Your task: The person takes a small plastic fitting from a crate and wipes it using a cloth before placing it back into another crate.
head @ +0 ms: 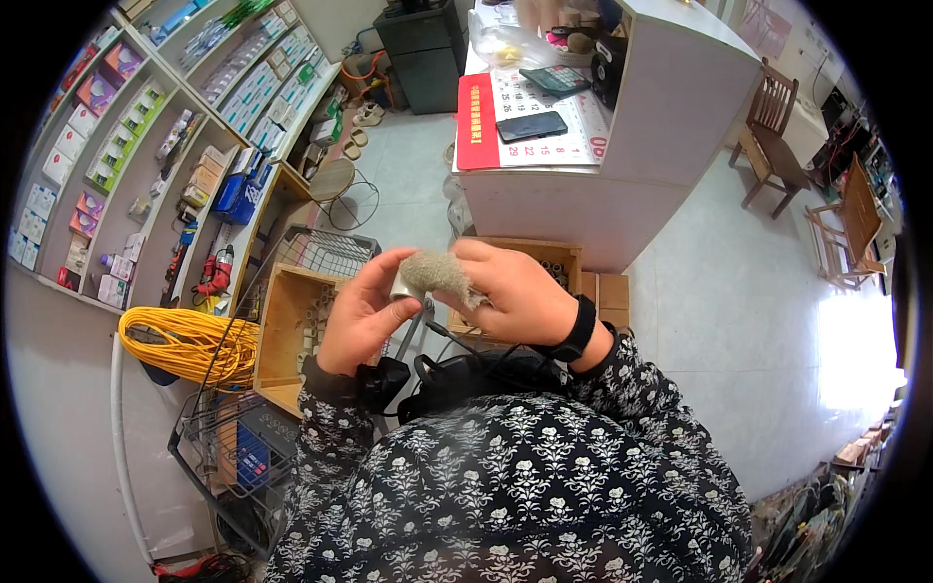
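My left hand [363,315] grips a short white plastic pipe fitting [405,287] between thumb and fingers. Against the fitting's upper side lies a grey-green rag [437,272], pinched in my right hand [521,293], which has a black band at the wrist. The rag covers part of the fitting. Below and to the left stands a wooden box [280,368] holding several small pipe fittings [310,331]. A second wooden box [565,250] with fittings sits beneath my right hand, which hides much of it.
Ahead is a white counter [539,197] with a calendar [477,120], phone [532,127] and calculator [556,80]. Stocked shelves [157,87] line the left. A coiled yellow hose or cable [186,348] hangs beside a wire basket [332,249]. A round stool [332,180] stands beyond; wooden chairs [773,157] are at right.
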Demonstrator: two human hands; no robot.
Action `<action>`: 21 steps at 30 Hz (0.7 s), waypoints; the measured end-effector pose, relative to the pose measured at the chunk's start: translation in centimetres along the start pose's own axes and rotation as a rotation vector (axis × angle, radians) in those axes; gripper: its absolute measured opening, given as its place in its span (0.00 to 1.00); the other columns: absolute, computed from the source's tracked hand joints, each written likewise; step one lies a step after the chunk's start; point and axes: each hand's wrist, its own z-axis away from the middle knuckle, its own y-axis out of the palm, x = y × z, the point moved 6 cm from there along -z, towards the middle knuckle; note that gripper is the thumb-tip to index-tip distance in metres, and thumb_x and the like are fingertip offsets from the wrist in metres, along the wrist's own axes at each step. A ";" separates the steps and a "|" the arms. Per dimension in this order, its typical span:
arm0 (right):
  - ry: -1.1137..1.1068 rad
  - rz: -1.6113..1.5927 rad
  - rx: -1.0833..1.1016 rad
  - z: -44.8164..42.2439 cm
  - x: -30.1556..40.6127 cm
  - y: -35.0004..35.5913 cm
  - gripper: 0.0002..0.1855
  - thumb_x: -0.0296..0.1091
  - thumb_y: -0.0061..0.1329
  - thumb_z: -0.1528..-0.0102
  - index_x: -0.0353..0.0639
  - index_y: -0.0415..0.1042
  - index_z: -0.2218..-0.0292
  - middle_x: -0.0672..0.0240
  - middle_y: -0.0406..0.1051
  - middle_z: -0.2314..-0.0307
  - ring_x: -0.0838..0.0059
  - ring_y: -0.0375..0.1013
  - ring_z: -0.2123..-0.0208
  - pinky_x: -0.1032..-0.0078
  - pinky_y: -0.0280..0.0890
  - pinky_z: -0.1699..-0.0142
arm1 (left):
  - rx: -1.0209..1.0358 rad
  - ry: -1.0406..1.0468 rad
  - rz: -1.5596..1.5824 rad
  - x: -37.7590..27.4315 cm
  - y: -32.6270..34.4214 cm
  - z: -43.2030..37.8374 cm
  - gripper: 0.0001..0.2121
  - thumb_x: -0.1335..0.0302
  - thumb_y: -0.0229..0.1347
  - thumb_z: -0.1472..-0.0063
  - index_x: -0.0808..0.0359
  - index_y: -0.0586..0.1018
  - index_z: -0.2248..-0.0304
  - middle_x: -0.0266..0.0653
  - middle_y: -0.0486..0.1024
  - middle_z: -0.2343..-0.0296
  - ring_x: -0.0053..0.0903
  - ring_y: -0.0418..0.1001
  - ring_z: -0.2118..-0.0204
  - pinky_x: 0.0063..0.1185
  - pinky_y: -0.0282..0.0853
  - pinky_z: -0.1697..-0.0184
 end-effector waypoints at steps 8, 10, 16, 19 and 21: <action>-0.091 -0.094 0.125 0.3 0.8 0.7 0.10 0.32 0.51 0.48 0.44 0.72 0.62 0.63 0.69 0.69 0.57 0.70 0.70 0.67 0.66 0.66 | 0.043 0.025 -0.019 0.6 -0.2 0.2 0.26 0.83 0.58 0.45 0.65 0.63 0.48 0.39 0.69 0.53 0.22 0.67 0.52 0.21 0.63 0.48; -0.102 -0.115 0.200 0.4 0.8 0.7 0.10 0.32 0.52 0.47 0.45 0.73 0.61 0.64 0.69 0.70 0.59 0.70 0.70 0.69 0.65 0.66 | 0.074 0.041 -0.077 0.7 -0.2 0.0 0.27 0.82 0.58 0.45 0.65 0.61 0.47 0.39 0.69 0.54 0.22 0.68 0.52 0.21 0.64 0.49; -0.020 -0.051 0.027 -0.1 0.5 -0.5 0.09 0.31 0.51 0.50 0.43 0.71 0.65 0.62 0.70 0.69 0.55 0.71 0.70 0.66 0.66 0.67 | 0.069 -0.019 0.062 0.1 0.5 0.1 0.26 0.83 0.58 0.45 0.66 0.61 0.49 0.38 0.69 0.54 0.22 0.68 0.53 0.21 0.65 0.50; 0.005 0.018 0.031 0.1 0.0 -0.4 0.10 0.31 0.51 0.50 0.43 0.72 0.64 0.62 0.70 0.68 0.55 0.71 0.70 0.66 0.66 0.67 | 0.036 -0.014 0.113 0.3 0.4 0.0 0.24 0.84 0.57 0.45 0.66 0.62 0.50 0.39 0.69 0.53 0.22 0.68 0.52 0.21 0.66 0.50; -0.031 -0.012 0.045 0.4 0.1 0.0 0.10 0.32 0.52 0.50 0.43 0.72 0.64 0.62 0.70 0.68 0.56 0.71 0.70 0.66 0.67 0.67 | 0.019 -0.007 0.094 0.1 0.4 -0.2 0.23 0.84 0.57 0.45 0.67 0.63 0.51 0.39 0.69 0.53 0.22 0.68 0.52 0.22 0.66 0.50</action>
